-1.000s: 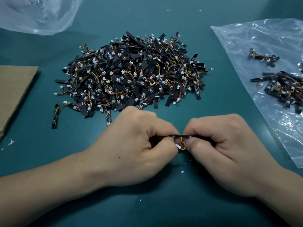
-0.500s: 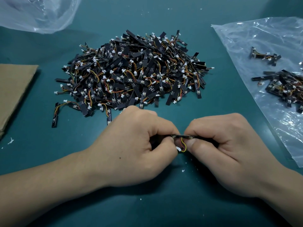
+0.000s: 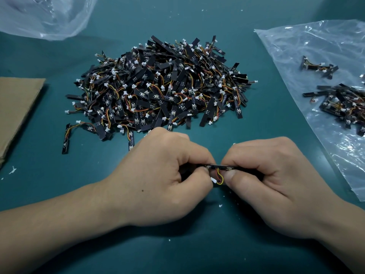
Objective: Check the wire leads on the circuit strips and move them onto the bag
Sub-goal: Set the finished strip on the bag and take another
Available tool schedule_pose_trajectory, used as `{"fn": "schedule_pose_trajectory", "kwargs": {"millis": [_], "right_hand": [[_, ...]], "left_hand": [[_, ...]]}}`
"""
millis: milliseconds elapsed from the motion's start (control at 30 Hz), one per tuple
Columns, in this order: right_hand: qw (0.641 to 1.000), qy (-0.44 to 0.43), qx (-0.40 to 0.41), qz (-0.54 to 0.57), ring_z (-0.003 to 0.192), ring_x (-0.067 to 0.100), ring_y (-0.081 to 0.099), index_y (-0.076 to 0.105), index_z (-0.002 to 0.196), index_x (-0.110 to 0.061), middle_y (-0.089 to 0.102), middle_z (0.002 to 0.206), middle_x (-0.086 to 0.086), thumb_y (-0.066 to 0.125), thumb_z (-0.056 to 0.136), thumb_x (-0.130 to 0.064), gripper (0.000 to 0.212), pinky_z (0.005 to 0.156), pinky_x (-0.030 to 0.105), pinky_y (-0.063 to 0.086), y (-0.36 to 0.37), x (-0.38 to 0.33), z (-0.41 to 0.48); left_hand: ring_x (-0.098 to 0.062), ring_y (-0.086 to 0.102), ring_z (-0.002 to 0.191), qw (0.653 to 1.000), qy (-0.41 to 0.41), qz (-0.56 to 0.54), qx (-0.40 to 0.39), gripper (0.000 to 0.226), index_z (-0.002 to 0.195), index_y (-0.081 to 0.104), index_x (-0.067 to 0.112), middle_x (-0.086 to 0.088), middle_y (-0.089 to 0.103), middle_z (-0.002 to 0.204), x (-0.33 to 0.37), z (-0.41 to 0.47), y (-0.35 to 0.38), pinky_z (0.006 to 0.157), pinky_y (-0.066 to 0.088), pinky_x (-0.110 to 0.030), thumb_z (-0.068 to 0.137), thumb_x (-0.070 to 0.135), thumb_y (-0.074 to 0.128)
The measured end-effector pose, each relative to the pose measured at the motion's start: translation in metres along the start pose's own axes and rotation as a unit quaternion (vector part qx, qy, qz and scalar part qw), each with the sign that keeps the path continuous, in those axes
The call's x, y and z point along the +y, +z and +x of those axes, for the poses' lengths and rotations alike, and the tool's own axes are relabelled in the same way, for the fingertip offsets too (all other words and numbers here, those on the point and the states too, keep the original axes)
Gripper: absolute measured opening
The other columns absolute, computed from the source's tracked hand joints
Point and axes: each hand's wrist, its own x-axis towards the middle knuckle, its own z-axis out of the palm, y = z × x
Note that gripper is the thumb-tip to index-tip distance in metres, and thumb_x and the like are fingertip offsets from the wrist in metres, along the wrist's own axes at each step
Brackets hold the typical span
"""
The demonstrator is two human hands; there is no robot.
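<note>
Near the front of the teal tabletop (image 3: pixel 197 244), the left hand (image 3: pixel 164 180) and right hand (image 3: pixel 276 186) meet, each with fingers curled and pinching 1 end of a black circuit strip (image 3: pixel 218 167) held level between them. Its red and yellow wire lead (image 3: pixel 220 177) loops down to a white connector (image 3: pixel 213 180). Behind the hands lies a large pile of strips (image 3: pixel 162 88). At the right, a clear plastic bag (image 3: pixel 316 46) lies flat, carrying a small cluster of strips (image 3: pixel 343 103). Another clear bag (image 3: pixel 45 16) sits at the far left, with brown cardboard (image 3: pixel 15 107) at the left edge. The white print on the strips is too small to read.
</note>
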Motion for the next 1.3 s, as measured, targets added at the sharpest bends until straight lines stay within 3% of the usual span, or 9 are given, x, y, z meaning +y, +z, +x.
{"fn": "schedule_pose_trajectory", "kwargs": {"millis": [267, 667, 1033, 1300], "right_hand": [[1.0, 0.0, 0.001, 0.005, 0.054, 0.017, 0.044, 0.055, 0.063, -0.014, 0.043, 0.056, -0.003, 0.062, 0.087, -0.015, 0.025, 0.049, 0.043, 0.037, 0.0004, 0.0017, -0.0006], [1.0, 0.004, 0.003, -0.005, 0.055, 0.017, 0.045, 0.056, 0.066, -0.016, 0.044, 0.057, -0.002, 0.052, 0.09, -0.029, 0.028, 0.05, 0.043, 0.038, 0.0005, 0.0008, -0.0004], [1.0, 0.006, 0.005, -0.011, 0.055, 0.016, 0.045, 0.056, 0.065, -0.017, 0.044, 0.057, -0.003, 0.061, 0.088, -0.016, 0.023, 0.05, 0.043, 0.038, 0.0017, 0.0002, -0.0003], [1.0, 0.014, 0.004, -0.009, 0.055, 0.018, 0.045, 0.052, 0.064, -0.017, 0.043, 0.057, -0.002, 0.061, 0.09, -0.019, 0.027, 0.05, 0.044, 0.038, 0.0018, 0.0008, 0.0003]], "left_hand": [[-0.022, 0.053, 0.049, 1.0, 0.009, 0.012, -0.008, 0.012, 0.066, 0.069, 0.013, 0.004, 0.056, 0.053, -0.0033, -0.0003, -0.0005, 0.047, 0.044, -0.036, 0.077, 0.012, 0.065], [-0.021, 0.054, 0.048, 1.0, 0.005, 0.006, -0.004, 0.014, 0.065, 0.068, 0.014, 0.004, 0.056, 0.052, -0.0022, 0.0008, -0.0007, 0.046, 0.045, -0.035, 0.078, 0.013, 0.064], [-0.026, 0.052, 0.047, 1.0, 0.009, 0.01, -0.004, 0.013, 0.061, 0.068, 0.009, 0.0, 0.055, 0.05, 0.0007, 0.0006, -0.0005, 0.046, 0.044, -0.036, 0.074, 0.01, 0.064], [-0.023, 0.053, 0.048, 1.0, 0.008, 0.005, -0.005, 0.013, 0.065, 0.069, 0.014, 0.004, 0.055, 0.052, 0.0008, 0.0012, -0.0018, 0.046, 0.043, -0.033, 0.077, 0.01, 0.064]]}}
